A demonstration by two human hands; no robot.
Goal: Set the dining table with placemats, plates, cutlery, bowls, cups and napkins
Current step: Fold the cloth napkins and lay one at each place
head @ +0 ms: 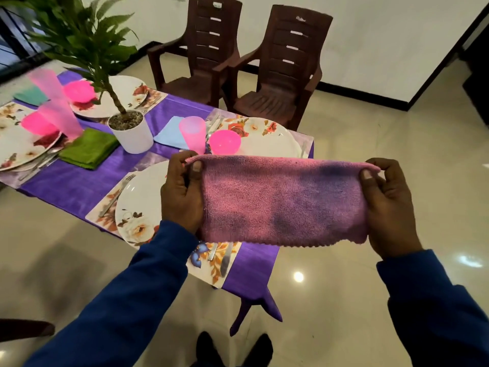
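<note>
Both hands are up close to the camera, stretching a pink terry-cloth napkin with purple blotches point(280, 200) flat between them, above the near right corner of the tabletop. Left hand point(181, 193) pinches the cloth's upper left corner, thumb on the front, the other fingers curled behind the edge. Right hand point(387, 205) does the same at the upper right corner, thumb pressed on top. Dark blue sleeves point(127, 300) run back toward the camera.

Just behind the cloth, on the purple-covered tabletop point(74, 186), sits a white floral plate point(140, 202) on a floral placemat point(211, 266), a steel fork point(117, 194) to its left and more cutlery on the mat's near right end. Farther back stands a translucent pink plastic cup point(192, 137), beside a bright pink bowl point(225, 144) on another floral plate point(267, 139), with a light blue folded napkin point(169, 133) to the left. Middle of the table: a white pot with a green plant point(131, 131). Left of it lies a green folded napkin point(88, 149). Two brown plastic chairs point(280, 75) stand on the far side.
</note>
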